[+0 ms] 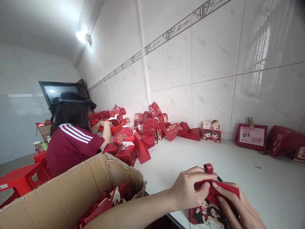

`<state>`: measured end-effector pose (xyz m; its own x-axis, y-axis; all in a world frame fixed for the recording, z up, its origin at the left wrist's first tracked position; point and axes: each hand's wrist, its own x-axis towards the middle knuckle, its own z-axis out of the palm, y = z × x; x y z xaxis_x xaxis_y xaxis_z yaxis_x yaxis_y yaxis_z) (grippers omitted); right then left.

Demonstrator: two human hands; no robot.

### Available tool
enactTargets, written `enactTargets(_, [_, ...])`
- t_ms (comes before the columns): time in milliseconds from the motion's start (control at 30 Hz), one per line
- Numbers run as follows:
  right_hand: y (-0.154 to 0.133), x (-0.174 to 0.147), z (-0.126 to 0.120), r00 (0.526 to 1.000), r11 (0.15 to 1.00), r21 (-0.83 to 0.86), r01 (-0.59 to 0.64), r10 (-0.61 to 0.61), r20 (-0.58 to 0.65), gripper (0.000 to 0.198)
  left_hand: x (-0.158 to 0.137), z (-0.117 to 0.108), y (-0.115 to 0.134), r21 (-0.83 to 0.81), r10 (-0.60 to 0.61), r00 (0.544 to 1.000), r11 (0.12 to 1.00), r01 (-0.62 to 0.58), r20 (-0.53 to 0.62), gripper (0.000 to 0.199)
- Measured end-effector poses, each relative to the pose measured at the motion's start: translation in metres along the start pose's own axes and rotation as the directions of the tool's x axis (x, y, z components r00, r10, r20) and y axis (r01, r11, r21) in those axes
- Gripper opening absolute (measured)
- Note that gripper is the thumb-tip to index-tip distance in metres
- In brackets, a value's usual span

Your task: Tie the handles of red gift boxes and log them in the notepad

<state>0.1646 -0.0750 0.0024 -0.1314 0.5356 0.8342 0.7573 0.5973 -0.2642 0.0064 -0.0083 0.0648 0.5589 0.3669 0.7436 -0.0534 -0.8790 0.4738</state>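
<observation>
A red gift box [206, 212] with a cartoon bride and groom on its front stands at the near edge of the white table. My left hand [190, 187] pinches the top of the box, thumb and fingers closed on the red upper flap. Facing it, my right hand [238, 202] grips the other side of that top, its fingers pressed to the flap and front. A dark red ribbon loop [208, 168] sticks up just beyond my left fingers. My hands hide part of the box's top edge and right side.
An open cardboard box [71, 194] holding red gift boxes stands at my left. Many red boxes [144, 148] are heaped along the tiled wall, with a white-and-red box [211, 132] and a dark red box [251, 138] further right. A co-worker [73, 140] sits beside a red stool [21, 175].
</observation>
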Motion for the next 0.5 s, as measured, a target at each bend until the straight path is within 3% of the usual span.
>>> enactTargets(500, [0.0019,-0.0060,0.0020,0.995,0.993,0.065,-0.095,0.095,0.003,0.021,-0.0004,0.0002,0.0017,-0.026,-0.014,1.000,1.000,0.014,0.015,0.035])
